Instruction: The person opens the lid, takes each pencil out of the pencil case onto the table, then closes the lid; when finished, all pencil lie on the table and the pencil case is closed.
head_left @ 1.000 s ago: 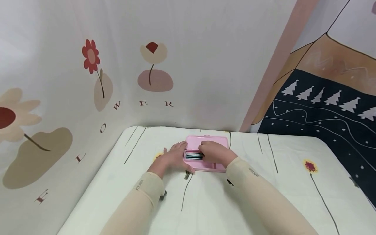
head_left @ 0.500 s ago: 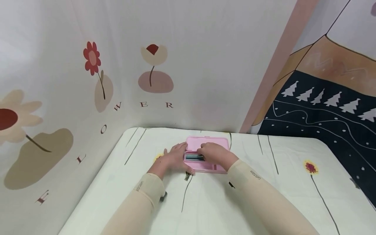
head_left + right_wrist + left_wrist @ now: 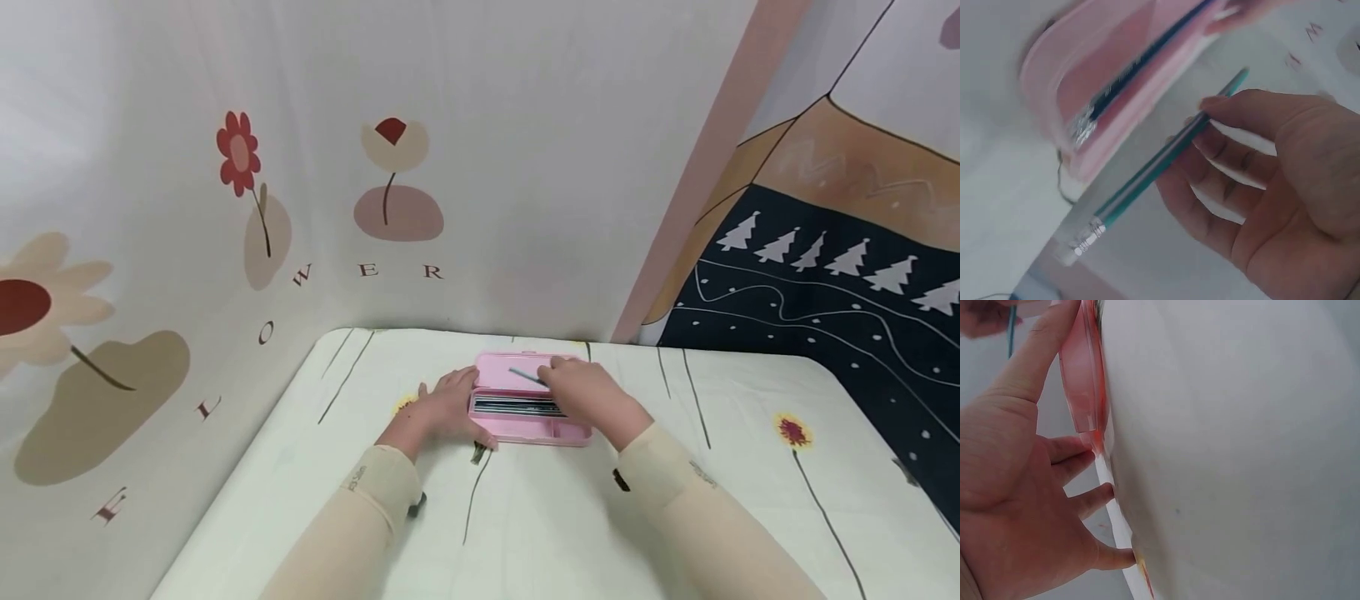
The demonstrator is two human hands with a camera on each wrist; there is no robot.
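Note:
A pink pencil case lies with its lid raised at the back. Several dark-striped pencils fill its rear compartment. Over the lid, my right hand pinches a teal striped pencil between thumb and fingers. That pencil has a silver ferrule and a whitish eraser, and it tilts clear of the case. My left hand rests at the case's left end, thumb along the near corner and the other fingers spread. In the left wrist view, fingertips reach the cloth beside the case's end.
A white cloth with printed flowers covers the table. Behind it hangs a pale curtain with flower prints and letters. At the right is a dark fabric panel with white trees. A divider splits the front compartment.
My right hand has risen out of the case and shifted right, with a teal pencil now showing in its fingers. More of the remaining pencils is uncovered. My left hand stays in place.

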